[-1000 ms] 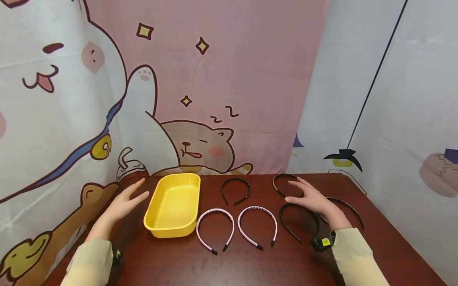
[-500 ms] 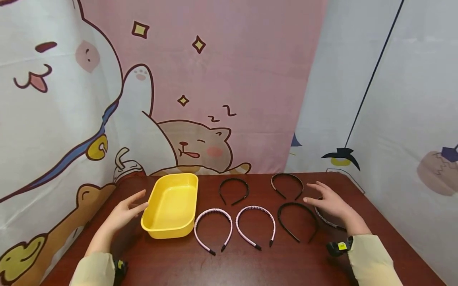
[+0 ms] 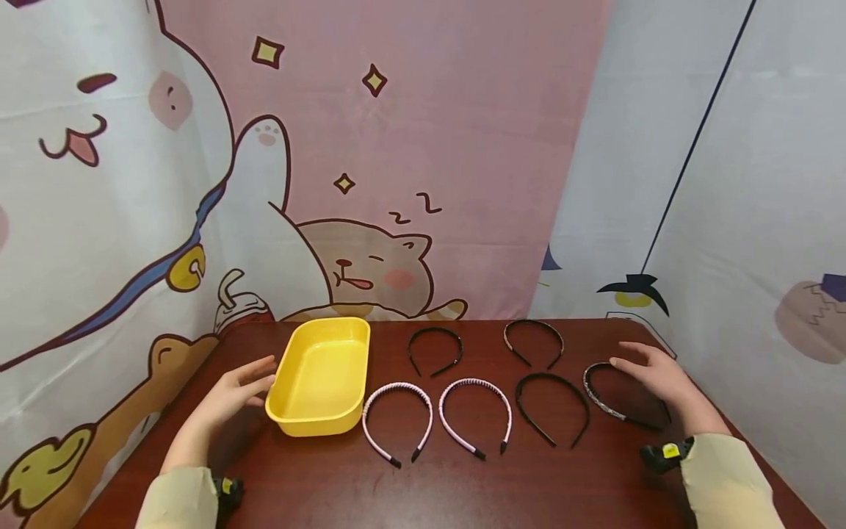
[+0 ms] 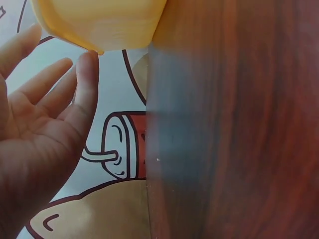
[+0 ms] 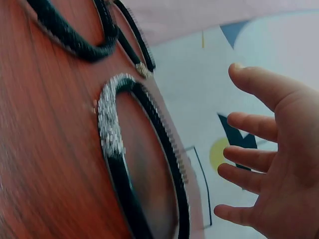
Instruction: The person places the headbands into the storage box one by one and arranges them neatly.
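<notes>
Beside the left wall of a yellow tray [image 3: 319, 426] is my left hand [image 3: 228, 400], fingers loosely extended and holding nothing. In the left wrist view one fingertip meets the tray's edge; whether it touches I cannot tell. My right hand [image 3: 670, 382] hovers with spread fingers over a black headband with a silvery glitter section [image 3: 598, 400], partly covering it in the head view. The right wrist view shows that glitter headband [image 5: 110, 119] apart from the fingers. Left of it lies a plain black headband [image 3: 551, 376]. Behind that is a dark patterned headband [image 3: 534, 322].
Two pink-and-white wrapped headbands [image 3: 398, 386] [image 3: 474, 382] lie at the middle of the dark red table [image 3: 423, 496]. A thin black headband [image 3: 435, 330] lies behind them. A cartoon-printed curtain [image 3: 463, 147] encloses the back and sides.
My right hand has moved rightward from above the black headbands to the glitter headband, uncovering those behind. My left hand has lowered slightly beside the tray. The tray and headbands stay put.
</notes>
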Demonstrator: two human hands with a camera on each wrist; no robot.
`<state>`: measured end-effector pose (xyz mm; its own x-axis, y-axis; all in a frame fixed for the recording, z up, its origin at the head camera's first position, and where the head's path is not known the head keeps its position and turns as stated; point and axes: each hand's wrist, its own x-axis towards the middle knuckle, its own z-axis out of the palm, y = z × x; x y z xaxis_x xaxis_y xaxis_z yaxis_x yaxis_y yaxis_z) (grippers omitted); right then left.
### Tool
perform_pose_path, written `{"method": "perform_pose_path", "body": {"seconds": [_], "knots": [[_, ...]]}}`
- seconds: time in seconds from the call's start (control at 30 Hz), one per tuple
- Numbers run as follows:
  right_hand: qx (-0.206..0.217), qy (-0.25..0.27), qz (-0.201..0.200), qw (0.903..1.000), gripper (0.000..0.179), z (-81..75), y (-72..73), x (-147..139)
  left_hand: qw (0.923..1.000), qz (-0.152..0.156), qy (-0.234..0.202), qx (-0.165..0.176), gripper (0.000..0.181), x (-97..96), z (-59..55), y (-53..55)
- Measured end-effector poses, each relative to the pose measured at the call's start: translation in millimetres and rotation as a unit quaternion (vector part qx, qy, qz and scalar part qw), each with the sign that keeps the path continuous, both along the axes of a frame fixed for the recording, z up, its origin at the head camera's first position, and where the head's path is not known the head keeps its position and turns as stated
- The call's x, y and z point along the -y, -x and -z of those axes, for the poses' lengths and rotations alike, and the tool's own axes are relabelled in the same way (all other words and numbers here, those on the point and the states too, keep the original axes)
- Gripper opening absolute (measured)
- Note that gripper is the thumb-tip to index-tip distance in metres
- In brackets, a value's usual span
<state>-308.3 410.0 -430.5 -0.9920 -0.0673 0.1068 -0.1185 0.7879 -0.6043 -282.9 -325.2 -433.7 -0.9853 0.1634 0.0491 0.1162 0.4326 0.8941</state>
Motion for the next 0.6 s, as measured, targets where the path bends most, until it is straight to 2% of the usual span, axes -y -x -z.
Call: {"method": "perform_pose_path", "body": {"seconds": [0.17,0.3,0.6], "knots": [[0.027,0.034,0.038,0.9983,0.077,10.4,-4.1,-17.6,0.9992,0.011,-0.031,0.020,0.061,-2.8,-0.9,1.7],[0.034,0.026,0.059,0.9973,0.077,17.0,-7.2,-26.4,0.9987,0.010,-0.040,0.030,0.061,-5.2,-0.9,3.7],[0.036,0.029,0.074,0.9962,0.078,27.8,-4.9,-29.4,0.9982,0.008,-0.036,0.047,0.062,-2.7,-2.7,4.1]]}}
